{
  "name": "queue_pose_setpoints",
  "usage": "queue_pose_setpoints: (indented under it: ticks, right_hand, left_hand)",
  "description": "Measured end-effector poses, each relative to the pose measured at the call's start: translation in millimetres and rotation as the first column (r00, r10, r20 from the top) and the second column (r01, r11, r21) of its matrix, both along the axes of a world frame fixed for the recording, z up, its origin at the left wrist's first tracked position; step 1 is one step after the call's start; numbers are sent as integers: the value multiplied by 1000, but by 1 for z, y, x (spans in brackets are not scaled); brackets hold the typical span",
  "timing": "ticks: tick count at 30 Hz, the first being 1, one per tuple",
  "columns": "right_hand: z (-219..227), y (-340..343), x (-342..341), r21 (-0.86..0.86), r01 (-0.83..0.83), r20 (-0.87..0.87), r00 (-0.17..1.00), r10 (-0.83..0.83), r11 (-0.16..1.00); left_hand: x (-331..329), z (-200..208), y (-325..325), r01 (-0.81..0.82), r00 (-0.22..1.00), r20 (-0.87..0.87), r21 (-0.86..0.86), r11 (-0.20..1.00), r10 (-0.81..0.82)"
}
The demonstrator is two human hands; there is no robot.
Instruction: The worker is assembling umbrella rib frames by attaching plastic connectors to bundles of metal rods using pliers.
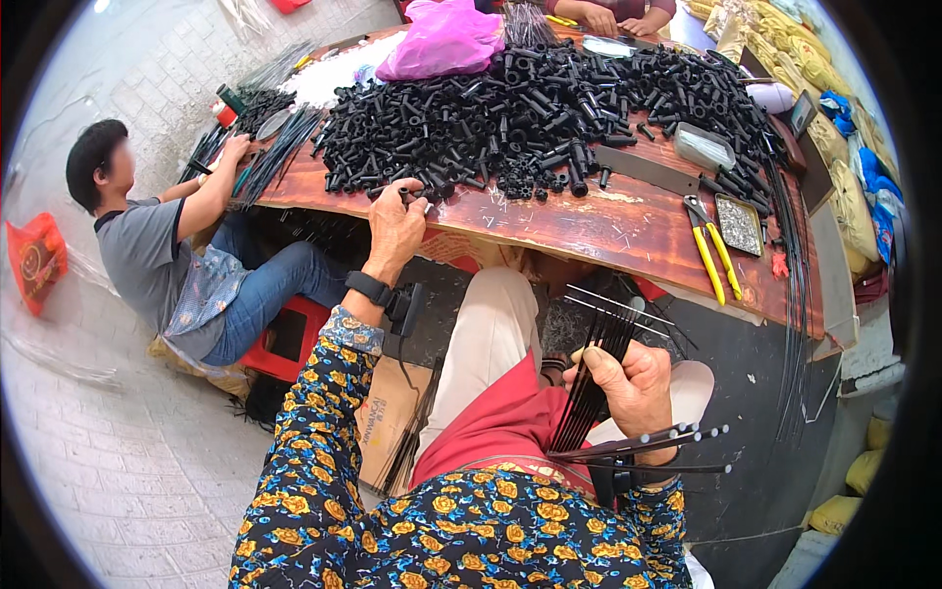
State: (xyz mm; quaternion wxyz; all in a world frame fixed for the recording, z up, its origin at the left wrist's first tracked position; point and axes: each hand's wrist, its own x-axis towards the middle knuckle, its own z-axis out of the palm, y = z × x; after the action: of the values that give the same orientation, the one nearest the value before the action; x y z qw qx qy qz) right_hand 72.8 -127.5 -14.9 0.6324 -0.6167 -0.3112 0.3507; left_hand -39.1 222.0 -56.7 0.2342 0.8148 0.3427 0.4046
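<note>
My left hand (pixel 395 236) is at the table's front edge, by the near side of a large heap of black tubular parts (pixel 471 118). Its fingers are closed around one small black tubular part (pixel 407 196), partly hidden by them. Over my lap, my right hand (pixel 628 385) grips a bundle of thin black rods (pixel 596 378) slanting up past the thumb. Several thicker black rods with pale tips (pixel 677 447) stick out beside that wrist. A red cloth (pixel 500 417) lies across my lap below the bundle.
Yellow-handled pliers (pixel 708 250), a metal tray of small pieces (pixel 739 224), a clear plastic box (pixel 704 147) and a flat metal blade (pixel 648 171) lie on the wooden table (pixel 569 231). A co-worker (pixel 186 245) sits at the left; another person's hands (pixel 613 17) work at the far side.
</note>
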Motion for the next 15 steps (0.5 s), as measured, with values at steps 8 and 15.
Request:
queue_pose_setpoints:
  ticks: [8, 15]
  right_hand:
    - [-4, 4, 4, 12, 0, 83, 997, -1, 1000]
    - [-16, 9, 7, 81, 11, 32, 999, -13, 997]
  left_hand:
    - [10, 35, -44, 424, 893, 397, -575, 700, -214]
    - [46, 22, -135, 680, 712, 642, -731, 55, -283]
